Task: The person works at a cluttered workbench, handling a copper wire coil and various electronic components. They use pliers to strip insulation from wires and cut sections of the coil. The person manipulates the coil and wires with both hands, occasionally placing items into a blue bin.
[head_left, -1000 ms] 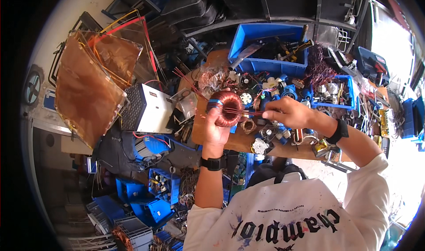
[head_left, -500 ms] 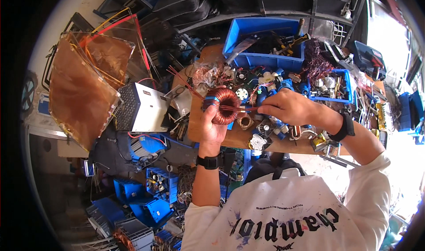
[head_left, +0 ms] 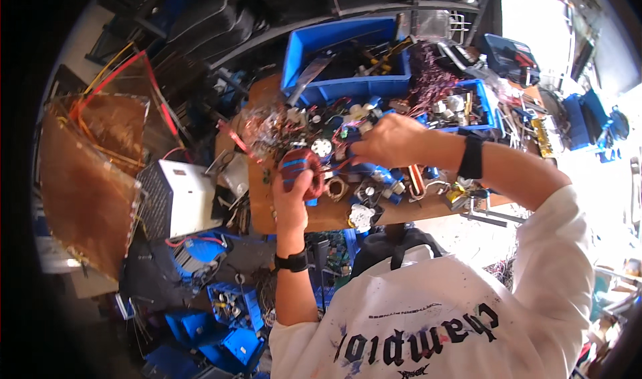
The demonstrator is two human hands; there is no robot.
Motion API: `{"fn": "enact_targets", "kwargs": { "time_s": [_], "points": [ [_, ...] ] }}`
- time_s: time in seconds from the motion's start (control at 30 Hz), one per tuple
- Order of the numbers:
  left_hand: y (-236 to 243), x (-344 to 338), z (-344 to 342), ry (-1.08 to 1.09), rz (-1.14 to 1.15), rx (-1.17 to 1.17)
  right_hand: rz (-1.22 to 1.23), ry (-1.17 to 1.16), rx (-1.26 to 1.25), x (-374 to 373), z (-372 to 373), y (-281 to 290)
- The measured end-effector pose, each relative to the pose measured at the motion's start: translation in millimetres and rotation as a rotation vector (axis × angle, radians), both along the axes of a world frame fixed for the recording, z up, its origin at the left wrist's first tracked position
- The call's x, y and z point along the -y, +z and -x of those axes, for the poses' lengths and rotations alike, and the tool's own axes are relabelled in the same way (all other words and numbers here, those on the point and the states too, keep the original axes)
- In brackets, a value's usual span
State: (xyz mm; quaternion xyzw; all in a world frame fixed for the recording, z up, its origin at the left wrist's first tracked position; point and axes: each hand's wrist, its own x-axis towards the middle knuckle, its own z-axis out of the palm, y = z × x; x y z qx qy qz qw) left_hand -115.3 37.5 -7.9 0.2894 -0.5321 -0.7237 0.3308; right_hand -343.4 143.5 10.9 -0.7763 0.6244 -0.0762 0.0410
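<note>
My left hand (head_left: 291, 205) is wrapped round a copper-wound toroidal coil (head_left: 302, 158), holding it over the wooden bench's left part. Blue tape crosses the winding, and the ring is turned partly edge-on, so its hole is mostly hidden. Reddish wire leads (head_left: 241, 143) stick out from it toward the far left. More copper wires (head_left: 340, 166) run from the coil to my right hand (head_left: 391, 142). Those fingers are pinched together on the wire ends, which the hand itself covers. A round white part (head_left: 321, 148) lies just beyond the coil.
A large blue bin (head_left: 344, 88) with tools stands at the back of the bench (head_left: 321, 221). A smaller blue crate (head_left: 493, 115) of parts is to the right. Loose components crowd the benchtop. A white box (head_left: 190, 198) and brown sheets (head_left: 87, 185) are at left.
The coil has tilted from facing me to nearly edge-on in my left hand. My right hand has moved up relative to it, drawing the wires slantwise. The whole view has shifted.
</note>
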Motion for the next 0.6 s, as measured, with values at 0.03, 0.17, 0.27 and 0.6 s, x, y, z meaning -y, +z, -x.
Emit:
{"fn": "enact_targets", "kwargs": {
  "time_s": [0.03, 0.17, 0.27, 0.6],
  "points": [
    [-1.9, 2.9, -2.5, -0.023, -0.053, -0.039, 0.074, 0.032, 0.096, 2.4, 1.8, -7.5],
    [-13.2, 16.5, -6.4, -0.053, -0.087, -0.032, 0.213, -0.010, 0.228, 8.9, -1.4, -18.7],
    [-16.5, 29.9, -5.6, -0.081, -0.061, -0.005, 0.248, -0.072, 0.305, 8.6, -5.5, -27.9],
    [29.8, 37.7, 10.0, -0.125, -0.129, -0.068, 0.310, -0.211, 0.649, -19.6, 17.0, -8.1]
  ]
}}
